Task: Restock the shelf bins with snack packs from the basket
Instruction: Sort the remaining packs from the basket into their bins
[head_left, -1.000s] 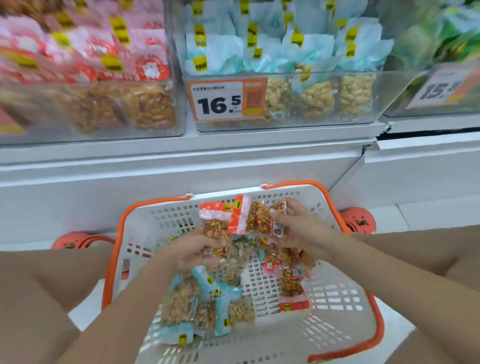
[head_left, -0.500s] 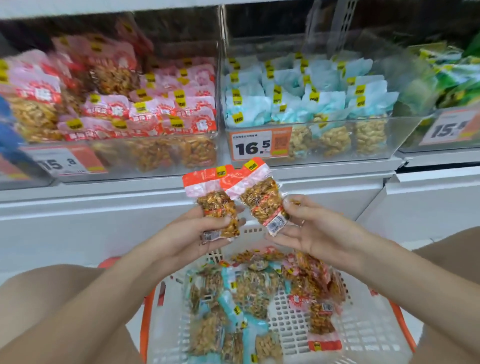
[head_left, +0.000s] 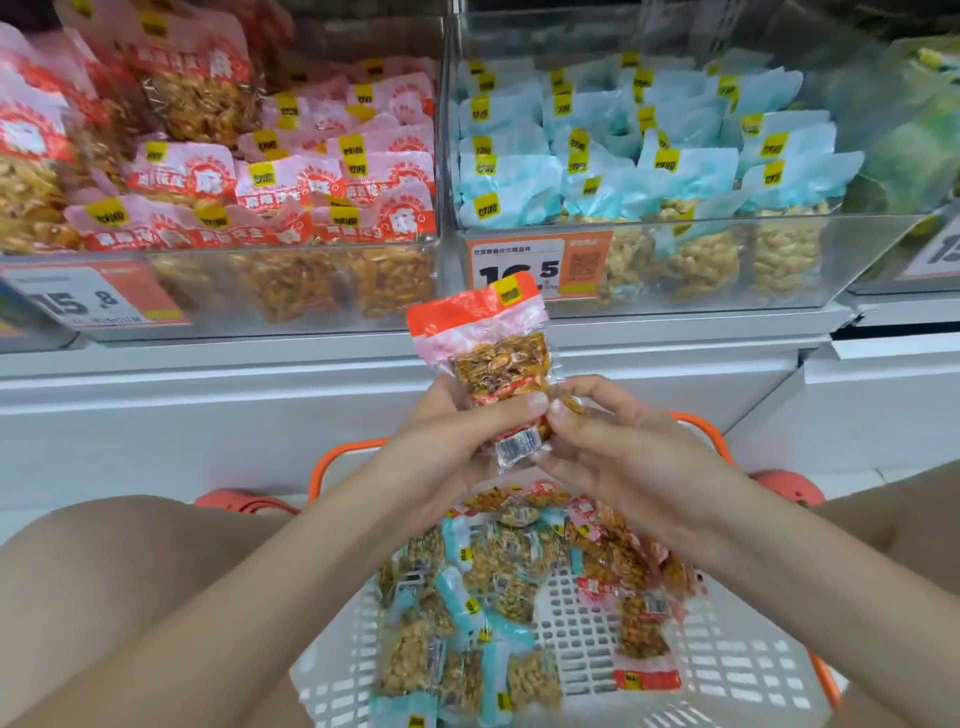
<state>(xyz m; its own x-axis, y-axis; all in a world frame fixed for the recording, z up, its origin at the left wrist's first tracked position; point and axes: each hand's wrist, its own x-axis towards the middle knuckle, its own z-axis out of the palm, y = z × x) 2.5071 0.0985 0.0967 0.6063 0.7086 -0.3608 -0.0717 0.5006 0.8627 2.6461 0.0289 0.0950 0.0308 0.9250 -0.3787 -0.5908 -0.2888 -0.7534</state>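
A red-topped snack pack (head_left: 488, 353) stands upright above the basket; a second pack seems stacked behind it. My left hand (head_left: 441, 447) grips its lower part, thumb across the front. My right hand (head_left: 608, 441) pinches the pack's bottom edge by the barcode. Below, the white basket (head_left: 727, 670) with an orange rim holds several red-topped and blue-topped packs (head_left: 498, 587). The clear shelf bin with red packs (head_left: 291, 208) sits at upper left, and the bin with blue packs (head_left: 649, 171) at upper right.
A white shelf ledge (head_left: 260, 374) runs across in front of the bins, with price tags 15.8 (head_left: 93, 301) and 16.5 (head_left: 535, 267). A bin of green packs (head_left: 914, 150) is at far right. My knees flank the basket.
Both hands rose out of the basket with two red packs held side by side. The packs have now come together into one stack between my hands, in front of the shelf ledge.
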